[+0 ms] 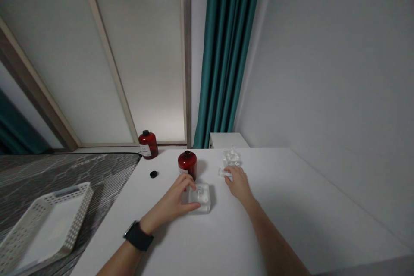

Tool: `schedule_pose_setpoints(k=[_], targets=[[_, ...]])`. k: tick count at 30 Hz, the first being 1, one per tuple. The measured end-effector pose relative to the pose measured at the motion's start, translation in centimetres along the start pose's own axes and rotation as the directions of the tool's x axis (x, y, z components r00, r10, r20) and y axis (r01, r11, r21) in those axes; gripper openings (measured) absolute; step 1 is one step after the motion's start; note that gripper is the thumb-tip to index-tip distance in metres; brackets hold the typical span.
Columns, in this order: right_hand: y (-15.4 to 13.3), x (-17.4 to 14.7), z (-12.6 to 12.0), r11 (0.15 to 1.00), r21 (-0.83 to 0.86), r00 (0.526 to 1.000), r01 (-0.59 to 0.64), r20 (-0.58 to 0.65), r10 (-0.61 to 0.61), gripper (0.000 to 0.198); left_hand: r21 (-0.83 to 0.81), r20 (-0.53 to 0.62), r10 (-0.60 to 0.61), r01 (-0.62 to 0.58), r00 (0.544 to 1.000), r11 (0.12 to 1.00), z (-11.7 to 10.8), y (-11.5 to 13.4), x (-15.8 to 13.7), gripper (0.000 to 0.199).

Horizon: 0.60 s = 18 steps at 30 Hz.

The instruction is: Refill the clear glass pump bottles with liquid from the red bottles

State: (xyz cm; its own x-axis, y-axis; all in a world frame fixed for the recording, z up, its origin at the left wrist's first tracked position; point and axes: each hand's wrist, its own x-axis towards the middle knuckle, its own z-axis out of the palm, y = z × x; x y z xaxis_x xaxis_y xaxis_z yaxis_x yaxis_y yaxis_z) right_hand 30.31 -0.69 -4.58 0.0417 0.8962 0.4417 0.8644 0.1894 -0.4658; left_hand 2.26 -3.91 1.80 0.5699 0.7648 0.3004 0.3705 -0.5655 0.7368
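My left hand (pixel 181 198), with a dark watch on its wrist, curves around a clear square glass bottle (pixel 203 198) with a round opening on top. Its thumb lies along the near side and its fingers reach the far left. Just behind that bottle stands a dark red bottle (pixel 187 164) without a cap. To the right, my right hand (pixel 238 183) has its fingertips closed on a small clear piece (pixel 222 173) at the tabletop; its exact kind I cannot make out. Beyond those fingers sits another clear, faceted glass object (pixel 232 157).
A second red bottle (pixel 148 145) with a black cap and white label stands at the table's far left corner. A loose black cap (pixel 153 174) lies nearby. Left of the white table (pixel 200 246), a white perforated basket (pixel 69 241) rests lower down. A wall (pixel 339 95) borders the right.
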Motion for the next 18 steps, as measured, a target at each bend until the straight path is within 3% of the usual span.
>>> schedule_pose_setpoints(k=[6, 11, 15, 18], targets=[[-0.8, 0.1, -0.8, 0.997, 0.079, 0.999, 0.01, -0.032, -0.008, 0.025, -0.003, 0.002, 0.012, -0.012, 1.0, 1.0, 0.1, -0.3, -0.1, 0.028], [-3.1, -0.1, -1.4, 0.959, 0.266, 0.995, 0.102, -0.025, -0.099, 0.022, -0.028, -0.037, 0.056, -0.057, 0.998, 0.998, -0.6, 0.4, -0.1, 0.018], [-5.4, -0.9, -1.6, 0.884, 0.447, 0.987, 0.135, 0.019, -0.16, 0.023, -0.049, -0.208, 0.047, -0.058, 0.977, 0.997, -1.3, 0.8, -0.1, 0.013], [-6.7, -1.6, -1.9, 0.775, 0.627, 0.977, 0.082, 0.103, -0.186, 0.031, -0.033, -0.38, -0.008, -0.005, 0.925, 0.999, -1.3, 0.3, 0.1, 0.016]])
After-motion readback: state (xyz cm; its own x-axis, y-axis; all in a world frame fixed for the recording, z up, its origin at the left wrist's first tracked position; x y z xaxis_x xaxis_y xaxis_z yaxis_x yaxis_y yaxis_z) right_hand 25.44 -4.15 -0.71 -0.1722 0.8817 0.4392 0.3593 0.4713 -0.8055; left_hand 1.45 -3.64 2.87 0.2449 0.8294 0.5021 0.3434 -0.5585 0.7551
